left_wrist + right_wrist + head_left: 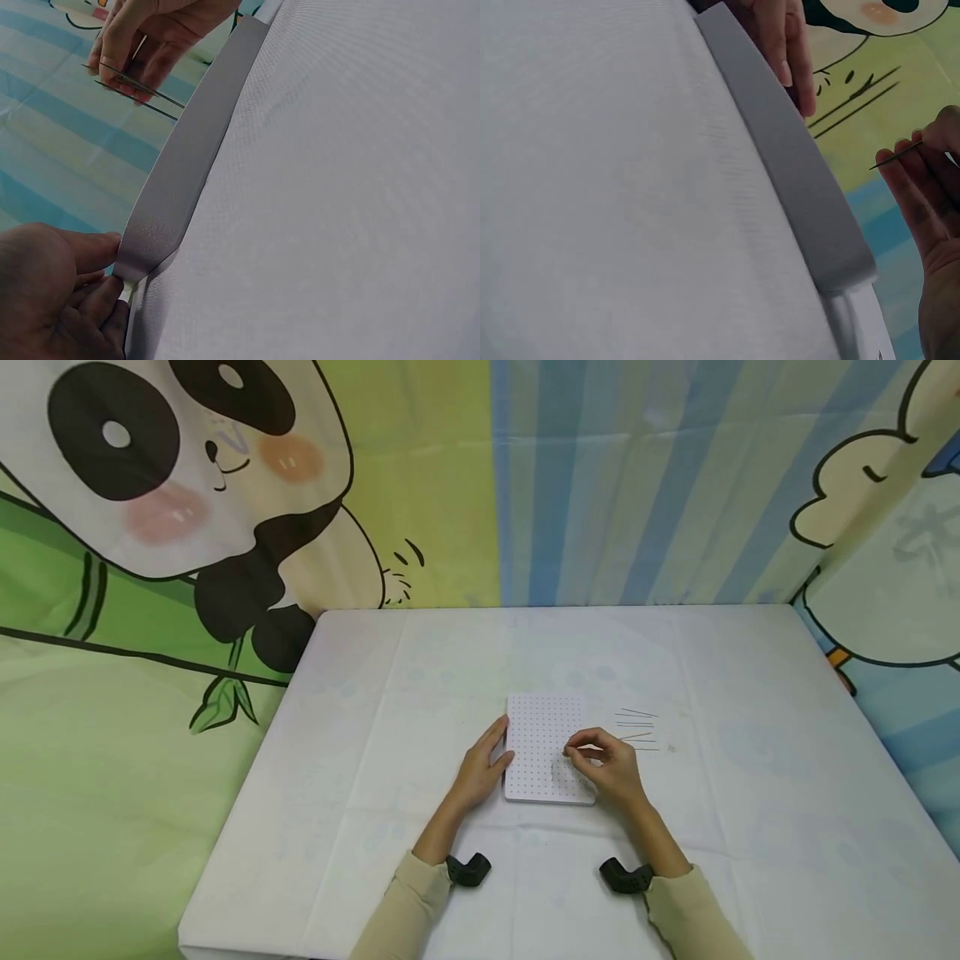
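A white pegboard [543,743] with rows of small holes lies on the table. My left hand [482,768] rests at its left side, thumb and fingertips against the edge. The right wrist view shows the left fingers lying nearly straight along that edge. Over the right part of the board, my right hand [606,764] pinches a thin dark metal pin [895,157] between thumb and fingertips. A couple of similar pins [855,111] stand up from the board in both wrist views.
Several more thin pins [636,724] lie on the white tablecloth [712,827] right of the board. Black wrist-worn devices [468,869] sit below both hands. Behind the table hangs a patterned curtain [420,485] with a panda print.
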A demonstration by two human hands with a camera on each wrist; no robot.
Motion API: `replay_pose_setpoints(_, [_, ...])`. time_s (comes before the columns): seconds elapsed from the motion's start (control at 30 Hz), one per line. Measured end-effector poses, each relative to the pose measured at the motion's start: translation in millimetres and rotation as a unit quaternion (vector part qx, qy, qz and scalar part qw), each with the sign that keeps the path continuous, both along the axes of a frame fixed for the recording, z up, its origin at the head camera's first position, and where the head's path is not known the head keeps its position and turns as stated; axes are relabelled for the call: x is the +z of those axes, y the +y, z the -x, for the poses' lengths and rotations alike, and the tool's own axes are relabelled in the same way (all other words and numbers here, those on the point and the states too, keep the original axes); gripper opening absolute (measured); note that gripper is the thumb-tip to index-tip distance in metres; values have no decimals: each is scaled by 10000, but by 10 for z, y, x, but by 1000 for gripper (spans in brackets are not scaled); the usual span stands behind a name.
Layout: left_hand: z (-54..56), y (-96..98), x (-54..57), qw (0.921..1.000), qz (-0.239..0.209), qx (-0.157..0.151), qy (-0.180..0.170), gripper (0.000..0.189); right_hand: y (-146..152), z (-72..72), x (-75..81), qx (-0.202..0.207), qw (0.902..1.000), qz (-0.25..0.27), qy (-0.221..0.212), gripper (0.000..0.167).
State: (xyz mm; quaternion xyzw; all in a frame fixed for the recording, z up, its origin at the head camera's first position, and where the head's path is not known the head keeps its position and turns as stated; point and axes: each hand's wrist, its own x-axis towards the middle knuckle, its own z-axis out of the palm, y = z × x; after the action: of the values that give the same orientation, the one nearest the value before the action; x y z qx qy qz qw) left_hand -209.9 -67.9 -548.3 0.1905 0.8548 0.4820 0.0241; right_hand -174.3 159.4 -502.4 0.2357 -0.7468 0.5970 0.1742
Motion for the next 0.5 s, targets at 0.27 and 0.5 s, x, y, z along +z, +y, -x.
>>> replay_pose_setpoints(0.27, [4, -3, 0, 10000, 4, 6, -41, 58, -107, -12, -30, 258, 9997, 19, 43, 15])
replay_pose_setpoints(0.5, [3, -4, -7, 10000, -51, -25, -31, 58, -135, -2, -33, 291, 9994, -196, 51, 15])
